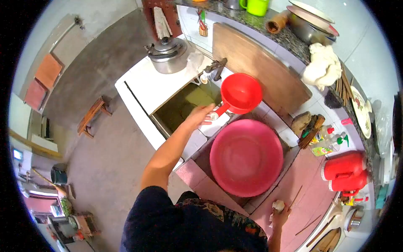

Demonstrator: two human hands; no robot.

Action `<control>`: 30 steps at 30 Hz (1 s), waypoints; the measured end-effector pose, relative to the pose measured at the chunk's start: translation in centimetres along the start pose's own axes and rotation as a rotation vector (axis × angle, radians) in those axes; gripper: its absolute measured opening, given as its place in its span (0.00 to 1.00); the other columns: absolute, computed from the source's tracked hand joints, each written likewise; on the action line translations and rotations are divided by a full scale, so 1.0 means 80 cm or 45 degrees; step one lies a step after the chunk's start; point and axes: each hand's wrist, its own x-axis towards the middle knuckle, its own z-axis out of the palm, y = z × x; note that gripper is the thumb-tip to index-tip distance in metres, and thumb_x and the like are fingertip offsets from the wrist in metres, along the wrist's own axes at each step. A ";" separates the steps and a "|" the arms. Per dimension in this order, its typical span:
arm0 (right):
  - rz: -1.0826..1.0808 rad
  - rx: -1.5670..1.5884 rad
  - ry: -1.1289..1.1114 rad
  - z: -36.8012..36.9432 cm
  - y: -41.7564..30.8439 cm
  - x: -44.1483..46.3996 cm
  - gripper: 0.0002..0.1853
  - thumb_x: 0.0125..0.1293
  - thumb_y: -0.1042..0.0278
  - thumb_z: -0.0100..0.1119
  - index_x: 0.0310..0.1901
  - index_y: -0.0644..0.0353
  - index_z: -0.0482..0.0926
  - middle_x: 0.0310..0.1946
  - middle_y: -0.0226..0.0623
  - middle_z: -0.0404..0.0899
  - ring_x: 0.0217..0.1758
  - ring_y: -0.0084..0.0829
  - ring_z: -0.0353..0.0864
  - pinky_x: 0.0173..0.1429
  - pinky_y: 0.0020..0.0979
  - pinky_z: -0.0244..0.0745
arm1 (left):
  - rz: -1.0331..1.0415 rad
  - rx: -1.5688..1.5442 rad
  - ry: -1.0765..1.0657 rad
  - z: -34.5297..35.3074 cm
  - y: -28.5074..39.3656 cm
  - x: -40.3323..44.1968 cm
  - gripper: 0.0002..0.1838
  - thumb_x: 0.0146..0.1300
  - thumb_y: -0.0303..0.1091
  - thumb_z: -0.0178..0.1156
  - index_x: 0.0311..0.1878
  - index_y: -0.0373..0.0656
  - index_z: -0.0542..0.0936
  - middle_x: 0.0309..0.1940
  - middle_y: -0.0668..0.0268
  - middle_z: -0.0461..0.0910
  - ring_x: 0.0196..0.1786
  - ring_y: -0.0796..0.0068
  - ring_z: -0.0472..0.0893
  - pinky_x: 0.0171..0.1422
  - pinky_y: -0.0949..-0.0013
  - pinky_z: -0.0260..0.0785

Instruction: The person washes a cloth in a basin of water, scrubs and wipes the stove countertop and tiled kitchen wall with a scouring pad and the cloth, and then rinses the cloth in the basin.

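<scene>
My left hand (200,117) reaches out over the edge of the water basin and grips the handle end of a red plastic water dipper (242,93). The dipper's bowl is held up between the tap (216,68) and a large pink plastic basin (246,157). No contents can be made out in the pink basin. Low at the right, my right hand (280,217) is closed around a small whitish lump (278,205), perhaps a crumpled cloth, over the pink tiled ledge (268,212). A thin stick (296,196) shows beside those fingers; whether they touch it is unclear.
A lidded steel pot (168,56) stands on the white counter (140,90). Behind the basin leans a wooden board (256,67). Bottles (325,147) and red jugs (345,166) line the right wall. A wooden bench (93,115) stands on the floor at left.
</scene>
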 end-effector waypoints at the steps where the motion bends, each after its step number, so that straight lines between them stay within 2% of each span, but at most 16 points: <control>1: 0.043 -0.013 -0.008 -0.003 -0.007 0.000 0.33 0.47 0.67 0.71 0.58 0.56 0.69 0.53 0.52 0.65 0.53 0.53 0.72 0.55 0.44 0.72 | -0.041 0.034 -0.152 0.014 0.014 0.005 0.16 0.64 0.47 0.58 0.44 0.44 0.79 0.37 0.65 0.81 0.39 0.74 0.82 0.40 0.67 0.78; 3: 0.111 -0.035 -0.031 -0.005 -0.013 0.002 0.33 0.46 0.67 0.71 0.57 0.56 0.70 0.53 0.52 0.66 0.53 0.53 0.72 0.55 0.44 0.72 | -0.271 0.047 -0.550 0.028 -0.001 0.051 0.14 0.63 0.45 0.60 0.42 0.44 0.79 0.37 0.66 0.81 0.41 0.72 0.82 0.41 0.65 0.78; 5: 0.021 -0.098 -0.008 0.007 0.006 0.008 0.33 0.44 0.66 0.73 0.56 0.56 0.71 0.51 0.52 0.67 0.52 0.53 0.72 0.54 0.46 0.71 | -0.290 -0.134 -0.668 0.045 -0.015 0.059 0.10 0.60 0.37 0.62 0.40 0.43 0.79 0.34 0.67 0.81 0.39 0.73 0.81 0.39 0.67 0.77; 7: -0.016 -0.041 0.020 0.013 0.021 0.007 0.34 0.43 0.66 0.73 0.55 0.56 0.71 0.50 0.52 0.67 0.52 0.53 0.72 0.54 0.46 0.71 | -0.247 -0.303 -0.474 0.057 -0.022 0.045 0.05 0.56 0.31 0.62 0.36 0.43 0.78 0.31 0.68 0.79 0.35 0.74 0.80 0.37 0.69 0.76; 8: -0.237 -0.107 0.072 0.018 0.032 0.012 0.34 0.43 0.66 0.73 0.56 0.55 0.71 0.50 0.50 0.68 0.52 0.53 0.72 0.53 0.47 0.72 | -0.218 -0.316 -0.453 0.054 -0.028 0.033 0.08 0.55 0.29 0.61 0.40 0.43 0.77 0.29 0.68 0.77 0.32 0.76 0.77 0.35 0.71 0.74; 11: -0.123 -0.046 0.013 0.002 0.014 0.000 0.36 0.46 0.62 0.70 0.59 0.56 0.70 0.54 0.49 0.69 0.57 0.52 0.71 0.58 0.44 0.71 | -0.079 -0.341 -0.394 0.015 -0.041 -0.021 0.15 0.54 0.28 0.62 0.46 0.43 0.74 0.30 0.68 0.77 0.32 0.76 0.77 0.34 0.72 0.73; 13: 0.016 -0.072 0.002 0.009 0.013 0.002 0.36 0.44 0.66 0.71 0.59 0.57 0.70 0.55 0.49 0.68 0.58 0.51 0.70 0.59 0.44 0.71 | 0.216 0.061 -0.202 -0.023 -0.045 -0.054 0.20 0.55 0.30 0.61 0.52 0.41 0.71 0.32 0.65 0.78 0.34 0.78 0.78 0.34 0.71 0.73; 15: 0.120 -0.077 -0.003 0.004 -0.003 0.000 0.37 0.43 0.70 0.72 0.59 0.56 0.69 0.56 0.48 0.67 0.58 0.51 0.70 0.59 0.44 0.71 | 0.577 0.842 0.342 -0.079 -0.087 -0.048 0.22 0.55 0.32 0.61 0.53 0.37 0.69 0.35 0.57 0.79 0.36 0.67 0.81 0.37 0.64 0.74; 17: 0.176 -0.061 -0.013 -0.006 -0.026 -0.006 0.39 0.41 0.73 0.73 0.60 0.54 0.68 0.57 0.47 0.66 0.59 0.51 0.69 0.59 0.44 0.71 | 0.663 1.182 0.496 -0.111 -0.079 -0.087 0.25 0.55 0.34 0.61 0.55 0.36 0.67 0.36 0.47 0.78 0.40 0.50 0.81 0.42 0.55 0.74; 19: 0.018 0.035 0.028 -0.003 -0.012 -0.011 0.41 0.41 0.76 0.72 0.62 0.54 0.66 0.57 0.48 0.65 0.59 0.50 0.68 0.61 0.43 0.69 | 0.572 1.249 0.563 -0.129 -0.075 -0.092 0.24 0.55 0.32 0.59 0.55 0.37 0.68 0.40 0.44 0.79 0.46 0.42 0.78 0.49 0.50 0.71; 21: -0.056 0.142 -0.015 -0.014 -0.029 -0.015 0.38 0.46 0.74 0.68 0.63 0.60 0.65 0.57 0.51 0.64 0.62 0.51 0.65 0.64 0.42 0.66 | 0.432 1.331 0.438 -0.160 -0.100 -0.041 0.19 0.56 0.33 0.56 0.50 0.36 0.72 0.42 0.43 0.79 0.46 0.43 0.79 0.49 0.51 0.72; 23: -0.365 0.317 0.109 -0.001 -0.014 -0.015 0.34 0.51 0.74 0.63 0.62 0.64 0.65 0.56 0.51 0.65 0.64 0.51 0.62 0.68 0.41 0.62 | 0.303 1.376 0.298 -0.183 -0.115 0.016 0.17 0.57 0.35 0.55 0.47 0.35 0.74 0.42 0.42 0.78 0.46 0.43 0.79 0.49 0.51 0.72; 25: -0.478 0.185 0.181 0.012 0.018 -0.007 0.30 0.55 0.76 0.58 0.62 0.66 0.65 0.56 0.53 0.67 0.66 0.52 0.59 0.70 0.41 0.59 | 0.121 1.475 0.364 -0.178 -0.096 0.037 0.16 0.58 0.36 0.54 0.47 0.37 0.76 0.43 0.46 0.80 0.48 0.48 0.81 0.50 0.54 0.74; 27: -0.353 -0.265 0.176 0.002 0.034 -0.029 0.28 0.58 0.78 0.52 0.62 0.66 0.65 0.57 0.54 0.67 0.68 0.54 0.58 0.71 0.42 0.57 | -0.081 1.748 0.369 -0.188 -0.116 0.090 0.16 0.59 0.36 0.54 0.48 0.38 0.77 0.44 0.50 0.81 0.49 0.53 0.82 0.50 0.55 0.76; 28: -0.137 -0.221 0.219 0.001 0.032 -0.047 0.24 0.62 0.79 0.46 0.62 0.66 0.66 0.60 0.56 0.67 0.71 0.55 0.54 0.72 0.42 0.56 | -0.110 1.845 0.356 -0.206 -0.147 0.128 0.17 0.59 0.37 0.55 0.49 0.38 0.77 0.46 0.52 0.81 0.50 0.56 0.82 0.50 0.56 0.76; 30: -0.110 -0.323 0.241 -0.009 0.027 -0.073 0.21 0.67 0.74 0.42 0.61 0.68 0.66 0.63 0.55 0.63 0.68 0.51 0.60 0.70 0.41 0.59 | -0.119 1.937 0.329 -0.221 -0.177 0.163 0.17 0.60 0.38 0.56 0.49 0.39 0.79 0.48 0.53 0.81 0.52 0.58 0.81 0.50 0.58 0.77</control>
